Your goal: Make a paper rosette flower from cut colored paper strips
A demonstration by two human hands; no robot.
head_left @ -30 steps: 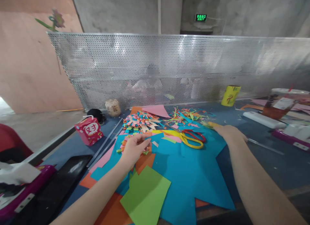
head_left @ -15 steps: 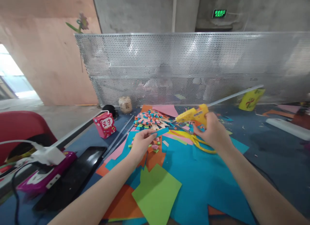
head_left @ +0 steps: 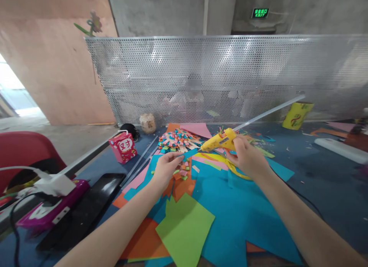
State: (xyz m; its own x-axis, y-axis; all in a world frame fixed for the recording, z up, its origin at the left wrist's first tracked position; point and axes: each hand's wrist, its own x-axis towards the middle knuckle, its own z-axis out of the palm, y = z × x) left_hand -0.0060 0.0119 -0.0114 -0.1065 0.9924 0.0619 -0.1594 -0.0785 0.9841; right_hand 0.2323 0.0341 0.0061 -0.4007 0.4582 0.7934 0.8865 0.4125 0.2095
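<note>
My left hand (head_left: 168, 168) pinches a narrow blue strip (head_left: 190, 154), likely felt or paper, between thumb and fingers. In my right hand (head_left: 246, 155) is a yellow hot glue gun (head_left: 220, 140), its nozzle at the strip's free end. A long clear glue stick (head_left: 268, 112) sticks out of the gun's back. Behind the strip lies a round piece covered in small multicoloured bits (head_left: 179, 140). Yellow-handled scissors (head_left: 240, 174) rest beneath the gun, partly hidden by my right hand. Small cut squares (head_left: 183, 172) are scattered below the strip.
Blue sheets (head_left: 230, 209), a green sheet (head_left: 188, 225) and orange sheets cover the table's middle. At left are a red box (head_left: 123, 147), two clear glue sticks (head_left: 140, 159), a black phone (head_left: 86, 211) and a purple power strip (head_left: 57, 209). A perforated metal screen (head_left: 230, 75) stands behind.
The glue gun has come left and down, so its nozzle now meets the blue strip's end. My left hand stays nearly in place, still pinching the strip.
</note>
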